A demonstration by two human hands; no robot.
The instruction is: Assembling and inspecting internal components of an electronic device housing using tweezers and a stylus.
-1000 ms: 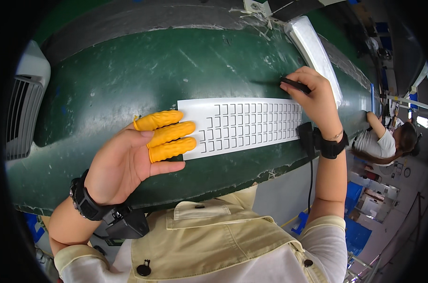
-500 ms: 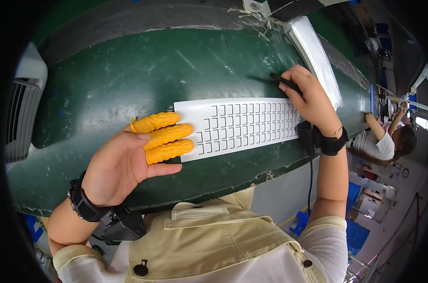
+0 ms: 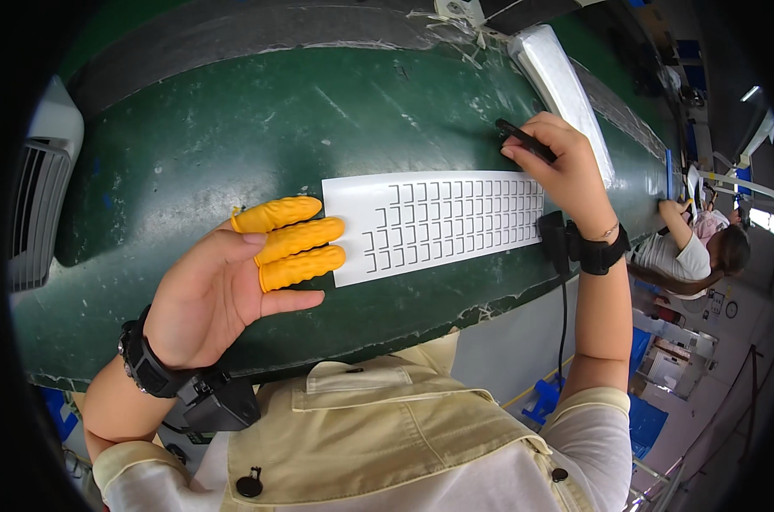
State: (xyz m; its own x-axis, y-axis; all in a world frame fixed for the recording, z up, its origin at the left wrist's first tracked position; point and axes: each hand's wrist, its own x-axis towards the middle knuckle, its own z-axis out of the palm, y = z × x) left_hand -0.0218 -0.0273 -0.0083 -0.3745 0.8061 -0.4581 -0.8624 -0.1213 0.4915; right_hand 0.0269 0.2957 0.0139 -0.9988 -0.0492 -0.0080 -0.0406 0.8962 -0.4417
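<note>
A white sheet [image 3: 353, 192] printed with rows of small dark L-shaped marks lies across the green table. At its left end is my left hand [image 3: 233, 264], palm turned up, with ridged yellow finger cots [image 3: 297, 241] on three fingers. Those fingers are stretched out, and their tips reach the sheet's left edge; the hand holds nothing. Beyond the sheet's far right corner, my right hand [image 3: 562, 162] is closed around a slim black pen-shaped tool [image 3: 523, 141]. Its exact kind I cannot make out. The tool points up and left, away from the sheet.
A long white plastic-wrapped block [image 3: 566, 94] lies at the far right of the green table [image 3: 233, 128]. A pale vented machine [image 3: 41, 205] stands at the left edge. Small black boxes are strapped at both wrists, and a cable [image 3: 563, 324] hangs by the right. Another person [image 3: 685, 256] sits farther right.
The sheet has shifted slightly right, away from my left fingers, which now overlap it less. My right hand and the black tool have moved a little to the right.
</note>
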